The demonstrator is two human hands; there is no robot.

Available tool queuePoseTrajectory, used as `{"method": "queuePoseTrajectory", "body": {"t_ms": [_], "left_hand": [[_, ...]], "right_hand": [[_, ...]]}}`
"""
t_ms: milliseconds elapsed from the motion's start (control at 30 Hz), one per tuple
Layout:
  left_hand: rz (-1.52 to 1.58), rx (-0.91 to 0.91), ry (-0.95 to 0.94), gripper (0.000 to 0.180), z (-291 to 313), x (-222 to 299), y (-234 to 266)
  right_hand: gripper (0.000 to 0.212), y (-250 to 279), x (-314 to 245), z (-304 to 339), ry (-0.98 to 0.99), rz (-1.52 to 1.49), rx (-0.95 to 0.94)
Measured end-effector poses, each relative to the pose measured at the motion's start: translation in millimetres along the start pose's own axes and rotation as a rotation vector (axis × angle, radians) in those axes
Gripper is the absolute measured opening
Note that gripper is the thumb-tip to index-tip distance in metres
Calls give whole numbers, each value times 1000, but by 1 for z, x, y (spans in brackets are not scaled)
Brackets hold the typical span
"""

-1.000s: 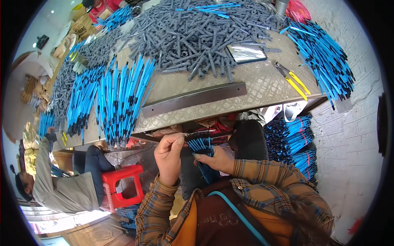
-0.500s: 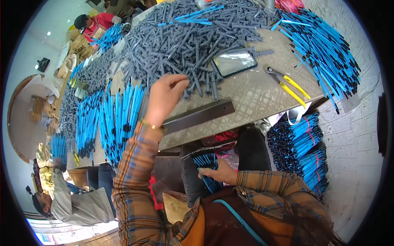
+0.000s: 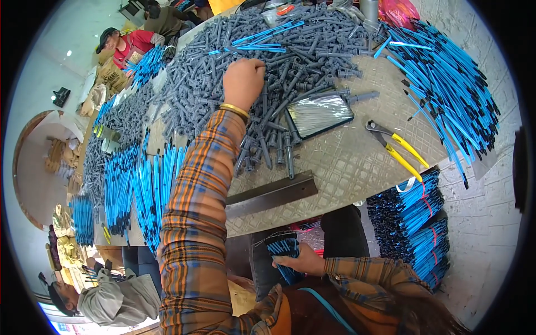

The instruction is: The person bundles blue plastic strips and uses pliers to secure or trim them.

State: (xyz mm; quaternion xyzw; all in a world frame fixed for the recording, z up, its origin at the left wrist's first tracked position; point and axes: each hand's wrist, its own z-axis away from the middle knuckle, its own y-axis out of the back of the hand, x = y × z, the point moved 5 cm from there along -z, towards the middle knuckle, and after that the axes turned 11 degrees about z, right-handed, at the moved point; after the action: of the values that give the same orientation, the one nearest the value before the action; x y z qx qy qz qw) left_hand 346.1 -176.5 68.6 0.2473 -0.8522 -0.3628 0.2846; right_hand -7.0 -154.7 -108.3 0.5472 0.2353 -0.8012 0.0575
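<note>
Hovering over gray tubes (image 3: 298, 67) at twelve o'clock, the left hand (image 3: 244, 82) looks curled, contents unclear; picking would need loosening; the right hand (image 3: 306, 261) grips blue sticks (image 3: 282, 247).

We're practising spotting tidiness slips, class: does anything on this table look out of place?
A few blue sticks lie across the grey heap; odd, since many similar ones are gathered in the pile at right.
</note>
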Motion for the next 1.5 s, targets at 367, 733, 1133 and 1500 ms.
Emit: {"method": "queuePoseTrajectory", "body": {"t_ms": [367, 733, 1133, 1500], "left_hand": [[-453, -385, -38, 22, -24, 12, -49], [-315, -340, -66, 19, -26, 29, -75], [1185, -129, 462, 31, 83, 44, 66], [1689, -144, 1114, 34, 307, 38, 124]], "right_hand": [[24, 15, 2, -5, -65, -35, -43], [20, 22, 10, -6, -46, -29, -22], [14, -12, -2, 4, -12, 14, -66], [20, -41, -5, -17, -26, 98, -27]]}}
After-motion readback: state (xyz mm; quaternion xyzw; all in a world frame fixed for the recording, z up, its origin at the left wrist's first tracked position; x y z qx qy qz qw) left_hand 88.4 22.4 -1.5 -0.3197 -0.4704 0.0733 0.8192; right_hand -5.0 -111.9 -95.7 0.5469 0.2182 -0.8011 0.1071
